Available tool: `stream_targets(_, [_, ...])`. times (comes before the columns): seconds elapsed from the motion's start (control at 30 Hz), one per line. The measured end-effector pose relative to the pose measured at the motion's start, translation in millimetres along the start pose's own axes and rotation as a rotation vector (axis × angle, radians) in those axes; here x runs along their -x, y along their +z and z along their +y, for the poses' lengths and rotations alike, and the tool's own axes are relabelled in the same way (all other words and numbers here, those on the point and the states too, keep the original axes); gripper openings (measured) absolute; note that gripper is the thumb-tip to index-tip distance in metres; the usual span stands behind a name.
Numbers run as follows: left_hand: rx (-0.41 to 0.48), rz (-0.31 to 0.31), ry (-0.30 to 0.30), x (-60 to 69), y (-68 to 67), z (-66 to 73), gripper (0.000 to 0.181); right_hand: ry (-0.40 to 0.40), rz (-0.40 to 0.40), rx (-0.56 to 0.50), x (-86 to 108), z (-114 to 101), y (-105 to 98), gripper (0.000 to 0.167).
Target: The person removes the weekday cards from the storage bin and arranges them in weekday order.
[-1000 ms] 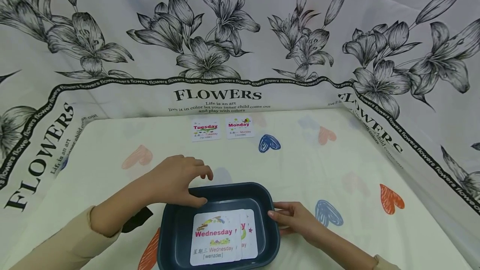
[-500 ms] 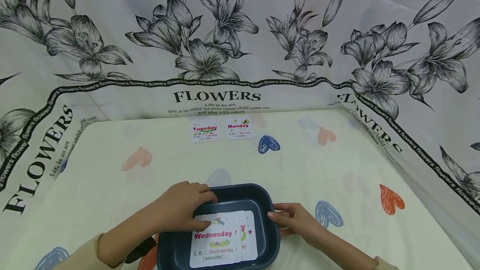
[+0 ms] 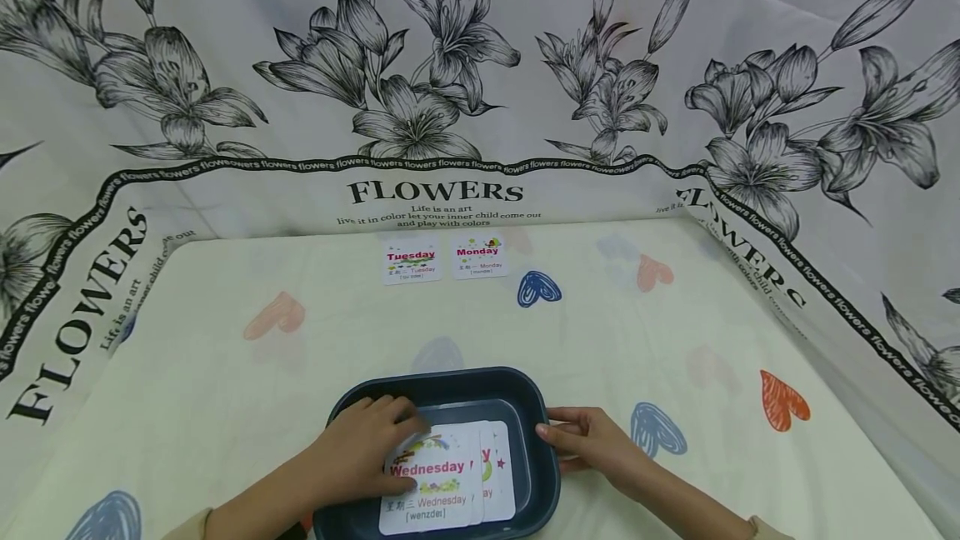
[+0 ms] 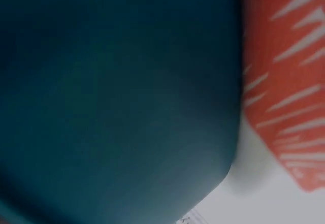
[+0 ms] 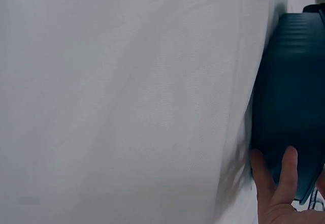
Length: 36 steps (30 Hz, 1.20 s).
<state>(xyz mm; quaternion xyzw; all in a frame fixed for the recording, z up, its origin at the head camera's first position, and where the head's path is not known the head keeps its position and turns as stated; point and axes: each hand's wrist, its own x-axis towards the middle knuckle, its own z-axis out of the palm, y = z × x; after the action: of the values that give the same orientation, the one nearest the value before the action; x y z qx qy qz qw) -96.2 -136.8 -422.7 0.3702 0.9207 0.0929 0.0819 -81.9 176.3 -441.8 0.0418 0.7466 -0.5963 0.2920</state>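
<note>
A dark blue rectangular tray (image 3: 487, 386) holds two overlapping white cards near the front of the table. The upper one is a Wednesday card (image 3: 442, 502); the second card (image 3: 497, 473) lies partly under it. My left hand (image 3: 367, 448) reaches over the tray's left side, with fingers and thumb at the Wednesday card's left part. Its fingertips are blurred. My right hand (image 3: 592, 444) holds the tray's right side, thumb at the rim. In the right wrist view, two fingers of the right hand (image 5: 279, 198) press the tray's outer wall (image 5: 289, 92). Only the tray wall (image 4: 122, 102) fills most of the left wrist view.
A Tuesday card (image 3: 411, 260) and a Monday card (image 3: 480, 257) lie side by side at the table's back edge. The pale tablecloth (image 3: 337, 323) bears printed hearts. Behind it hangs a flower-printed cloth (image 3: 525, 115).
My left hand has come down from above the tray's back left rim to the Wednesday card. The right hand and the tray have stayed in place.
</note>
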Motion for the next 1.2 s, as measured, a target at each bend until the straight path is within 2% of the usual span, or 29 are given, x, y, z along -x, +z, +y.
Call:
stream_targets(0.17, [-0.027,0.017,0.031,1.3,8.2,1.6,0.069,0.0,0.002,-0.001,0.3,0,0,0.069])
stream_targets(0.33, [-0.031,-0.015,0.004,0.6,12.9,4.4,0.085,0.004,0.003,-0.011,1.1,0,0,0.067])
stream_targets(0.57, [-0.049,-0.04,-0.029,0.3,18.9,7.2,0.098,-0.001,-0.002,-0.021,1.1,0,0,0.065])
stream_targets(0.93, [-0.074,-0.027,-0.037,1.0,23.3,10.5,0.109,-0.004,0.002,-0.021,-0.1,3,0,0.064])
stream_targets(1.2, [-0.054,-0.055,-0.051,-0.9,26.1,15.7,0.11,-0.008,-0.002,-0.034,-1.1,5,-1,0.064])
